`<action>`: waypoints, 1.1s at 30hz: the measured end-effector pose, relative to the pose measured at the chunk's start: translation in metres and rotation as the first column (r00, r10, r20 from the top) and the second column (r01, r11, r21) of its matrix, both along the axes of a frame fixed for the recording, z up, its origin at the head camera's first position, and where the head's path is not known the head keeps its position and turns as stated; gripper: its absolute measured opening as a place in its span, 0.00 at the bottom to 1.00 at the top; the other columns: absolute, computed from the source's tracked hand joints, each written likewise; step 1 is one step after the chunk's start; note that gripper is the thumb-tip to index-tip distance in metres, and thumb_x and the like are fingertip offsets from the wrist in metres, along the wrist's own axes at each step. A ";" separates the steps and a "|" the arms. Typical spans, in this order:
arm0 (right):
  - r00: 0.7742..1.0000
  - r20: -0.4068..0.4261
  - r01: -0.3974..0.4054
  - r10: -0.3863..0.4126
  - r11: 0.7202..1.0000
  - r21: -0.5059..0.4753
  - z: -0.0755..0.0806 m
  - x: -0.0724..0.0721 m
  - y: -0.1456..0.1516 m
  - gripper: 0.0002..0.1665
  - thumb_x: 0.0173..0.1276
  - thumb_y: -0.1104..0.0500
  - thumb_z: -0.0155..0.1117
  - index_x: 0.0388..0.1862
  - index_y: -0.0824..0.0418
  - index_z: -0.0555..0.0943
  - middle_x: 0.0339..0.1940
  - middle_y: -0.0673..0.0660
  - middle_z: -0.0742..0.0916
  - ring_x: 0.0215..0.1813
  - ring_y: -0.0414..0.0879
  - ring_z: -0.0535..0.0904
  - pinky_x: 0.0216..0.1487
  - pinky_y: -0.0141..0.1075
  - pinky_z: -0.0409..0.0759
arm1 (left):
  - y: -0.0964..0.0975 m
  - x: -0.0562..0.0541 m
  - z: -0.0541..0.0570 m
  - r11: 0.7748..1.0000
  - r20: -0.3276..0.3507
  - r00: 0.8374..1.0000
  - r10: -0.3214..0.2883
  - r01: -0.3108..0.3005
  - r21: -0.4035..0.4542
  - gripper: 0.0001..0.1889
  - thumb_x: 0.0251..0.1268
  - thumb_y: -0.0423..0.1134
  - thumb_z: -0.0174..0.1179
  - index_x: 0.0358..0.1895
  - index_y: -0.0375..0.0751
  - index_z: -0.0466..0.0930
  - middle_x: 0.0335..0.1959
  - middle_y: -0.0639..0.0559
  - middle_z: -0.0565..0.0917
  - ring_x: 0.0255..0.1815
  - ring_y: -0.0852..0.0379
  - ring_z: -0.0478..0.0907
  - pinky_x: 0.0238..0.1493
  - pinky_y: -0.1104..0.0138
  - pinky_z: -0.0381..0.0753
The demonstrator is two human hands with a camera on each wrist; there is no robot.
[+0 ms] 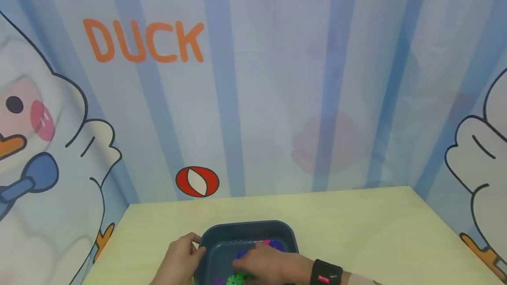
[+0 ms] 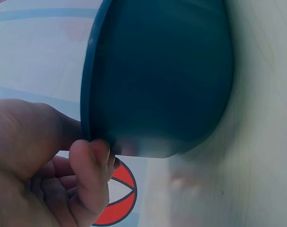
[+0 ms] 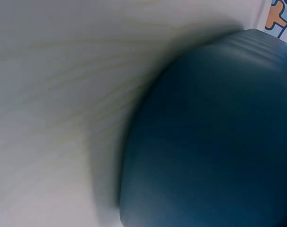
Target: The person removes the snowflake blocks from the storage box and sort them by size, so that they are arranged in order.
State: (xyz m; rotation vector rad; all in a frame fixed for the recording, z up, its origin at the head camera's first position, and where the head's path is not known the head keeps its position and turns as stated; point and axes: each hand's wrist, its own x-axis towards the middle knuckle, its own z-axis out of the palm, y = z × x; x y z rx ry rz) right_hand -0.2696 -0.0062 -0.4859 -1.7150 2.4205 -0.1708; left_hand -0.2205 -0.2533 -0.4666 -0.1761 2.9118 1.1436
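Observation:
A dark blue plastic bin (image 1: 245,228) with rounded corners stands on the table. My left hand (image 1: 180,256) pinches its left rim; the left wrist view shows the fingers of that hand (image 2: 89,175) bent at the edge of the bin's wall (image 2: 162,80). My right hand (image 1: 267,264) reaches down inside the bin, among small coloured pieces. Beside it lies a green knobbly piece (image 1: 236,279), with a purple piece (image 1: 218,281) to the left. Blue (image 1: 277,245) and pink (image 1: 267,242) pieces lie beyond the hand. Its fingertips are hidden, and the right wrist view shows only the bin's outer wall (image 3: 210,132).
The pale yellow table (image 1: 356,219) extends around the bin. Behind it hangs a striped blue backdrop (image 1: 269,100) with printed ducks and a red ball print (image 1: 197,181). A black band (image 1: 326,272) circles the right wrist.

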 end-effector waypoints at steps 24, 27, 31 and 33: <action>0.905 0.322 0.369 -0.277 0.889 -0.272 0.063 -0.016 0.084 0.11 0.83 0.57 0.60 0.59 0.45 0.80 0.46 0.45 0.90 0.43 0.31 0.84 0.47 0.33 0.82 | 0.004 0.000 0.002 0.997 -0.001 0.999 0.050 -0.050 -0.050 0.10 0.69 0.31 0.69 0.48 0.28 0.84 0.22 0.50 0.77 0.23 0.55 0.73 0.26 0.63 0.73; 0.879 0.360 0.418 -0.311 0.867 -0.272 0.067 -0.016 0.098 0.09 0.84 0.55 0.58 0.58 0.45 0.78 0.43 0.45 0.89 0.40 0.35 0.84 0.44 0.34 0.81 | 0.005 0.001 0.001 0.997 0.006 0.998 0.057 -0.056 -0.050 0.11 0.69 0.32 0.69 0.48 0.28 0.84 0.22 0.50 0.76 0.23 0.55 0.72 0.26 0.63 0.72; 0.849 0.379 0.480 -0.367 0.836 -0.267 0.066 -0.013 0.115 0.08 0.86 0.53 0.55 0.59 0.48 0.74 0.43 0.48 0.89 0.38 0.38 0.83 0.40 0.35 0.79 | 0.008 0.001 0.001 0.998 0.008 0.999 0.053 -0.052 -0.047 0.11 0.68 0.31 0.69 0.49 0.28 0.84 0.21 0.50 0.76 0.22 0.55 0.72 0.26 0.63 0.72; 0.839 0.386 0.501 -0.384 0.822 -0.270 0.063 -0.013 0.124 0.08 0.87 0.53 0.53 0.60 0.48 0.73 0.43 0.49 0.89 0.37 0.37 0.82 0.39 0.36 0.78 | 0.008 0.000 0.002 0.998 0.007 0.999 0.050 -0.050 -0.048 0.12 0.68 0.31 0.69 0.49 0.27 0.84 0.21 0.50 0.76 0.22 0.55 0.72 0.26 0.63 0.72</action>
